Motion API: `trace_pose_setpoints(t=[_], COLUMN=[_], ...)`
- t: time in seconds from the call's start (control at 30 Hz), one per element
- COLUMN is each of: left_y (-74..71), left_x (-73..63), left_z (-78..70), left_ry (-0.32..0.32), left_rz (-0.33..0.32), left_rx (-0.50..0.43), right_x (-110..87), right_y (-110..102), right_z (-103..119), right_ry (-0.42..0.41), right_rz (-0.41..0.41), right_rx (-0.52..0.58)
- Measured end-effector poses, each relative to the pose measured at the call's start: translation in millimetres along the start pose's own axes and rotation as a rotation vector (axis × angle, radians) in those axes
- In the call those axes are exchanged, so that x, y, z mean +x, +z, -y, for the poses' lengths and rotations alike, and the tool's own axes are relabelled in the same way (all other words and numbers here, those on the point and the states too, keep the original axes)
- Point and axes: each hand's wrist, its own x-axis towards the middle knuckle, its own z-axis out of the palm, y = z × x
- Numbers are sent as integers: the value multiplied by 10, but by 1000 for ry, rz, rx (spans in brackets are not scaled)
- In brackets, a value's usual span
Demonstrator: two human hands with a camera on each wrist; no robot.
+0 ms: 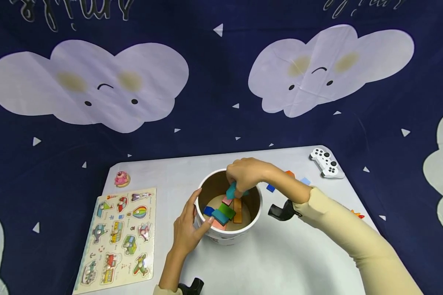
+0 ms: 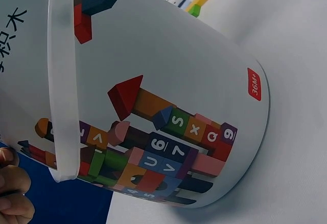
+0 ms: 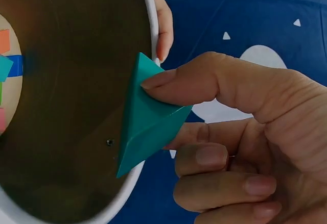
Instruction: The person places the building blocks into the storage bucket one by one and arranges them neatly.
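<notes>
A white round bucket [image 1: 257,207] with pictures of blocks on its outside stands on the table, with several coloured blocks lying in its bottom. Among them are a green block [image 1: 227,211], an orange block [image 1: 238,210] and a blue block [image 1: 208,211]. Over the bucket's mouth, my right hand [image 1: 246,174] pinches a teal triangular block [image 3: 153,117] between thumb and fingers. My left hand [image 1: 187,225] grips the near left side of the bucket, the thumb at the rim and the fingers along the outer wall.
To the left lies a wooden picture puzzle board [image 1: 125,237], with a pink donut-shaped toy [image 1: 122,179] behind it. A white game controller [image 1: 325,163] is at the back right. Beyond the right forearm lie loose blocks, one of them dark blue [image 1: 270,188].
</notes>
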Motion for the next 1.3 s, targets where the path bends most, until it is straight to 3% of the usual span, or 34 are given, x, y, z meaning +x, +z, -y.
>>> trace_pose_setpoints(t=[0.53, 1.3], left_y=[-12, -9], left_x=[4, 2], left_z=[3, 10], left_ry=[3, 21], left_rz=[11, 6], left_rx=[3, 8], right_x=[440, 769], right_y=[138, 355], right_z=[-80, 32], right_ry=[69, 69], right_rz=[62, 148], right_rx=[58, 8])
